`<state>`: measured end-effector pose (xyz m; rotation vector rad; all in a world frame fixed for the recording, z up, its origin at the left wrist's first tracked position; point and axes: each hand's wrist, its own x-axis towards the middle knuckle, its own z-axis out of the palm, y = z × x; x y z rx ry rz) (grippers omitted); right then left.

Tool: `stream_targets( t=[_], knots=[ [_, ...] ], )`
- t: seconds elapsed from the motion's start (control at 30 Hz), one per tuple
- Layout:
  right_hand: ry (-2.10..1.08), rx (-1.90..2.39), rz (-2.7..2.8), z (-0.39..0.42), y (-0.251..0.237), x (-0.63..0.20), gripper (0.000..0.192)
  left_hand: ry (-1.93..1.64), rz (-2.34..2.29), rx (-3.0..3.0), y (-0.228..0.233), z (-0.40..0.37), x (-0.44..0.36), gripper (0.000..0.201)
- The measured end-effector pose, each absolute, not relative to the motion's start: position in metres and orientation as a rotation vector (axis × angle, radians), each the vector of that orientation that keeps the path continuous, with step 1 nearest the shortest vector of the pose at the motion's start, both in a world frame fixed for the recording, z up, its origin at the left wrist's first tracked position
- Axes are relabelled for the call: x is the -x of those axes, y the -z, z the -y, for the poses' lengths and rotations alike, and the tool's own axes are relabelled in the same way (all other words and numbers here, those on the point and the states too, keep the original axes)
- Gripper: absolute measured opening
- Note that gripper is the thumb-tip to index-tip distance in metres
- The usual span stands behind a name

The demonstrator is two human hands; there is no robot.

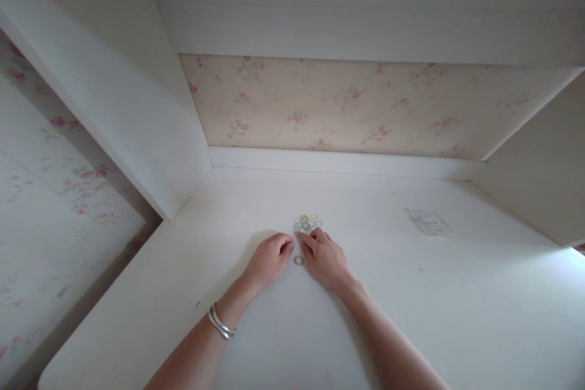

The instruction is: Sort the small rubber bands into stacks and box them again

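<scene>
A small cluster of thin coloured rings [306, 223], some yellow and some greenish or grey, lies on the white tabletop just beyond my hands. Close to its left front side, my left hand [270, 261] is closed, thumb and forefinger pinched together; anything between them is too small to make out. My right hand [325, 259] rests with curled fingers at the near edge of the cluster, its fingertips touching or covering some rings. Whatever it pinches is hidden. Between the two hands lies a separate greyish-brown ring [298, 261], apart from the cluster.
A clear, flat plastic bag [428, 222] lies on the right of the white table [283, 341]. White side panels [150, 134] and a low back ledge [347, 163] enclose the surface, with an overhang above. Tiny dark specks dot the tabletop.
</scene>
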<state>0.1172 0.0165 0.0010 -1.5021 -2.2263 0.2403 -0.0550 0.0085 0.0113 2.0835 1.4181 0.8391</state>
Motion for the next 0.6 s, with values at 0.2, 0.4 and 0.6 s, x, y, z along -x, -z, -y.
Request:
stream_targets(
  t=[0.2,0.4,0.6],
  knots=[
    [-0.270,1.486,2.175,-0.014,0.003,-0.119,0.023,-0.828,-1.423,-2.093,-0.009,-0.010,0.055,0.023],
    [-0.311,1.437,2.126,-0.015,0.007,-0.121,0.025,-0.821,-1.422,-2.090,-0.007,-0.010,0.055,0.023],
    [-0.448,1.342,1.920,-0.018,0.011,-0.127,0.024,-0.813,-1.432,-2.055,-0.007,-0.011,0.056,0.023]
  ],
)
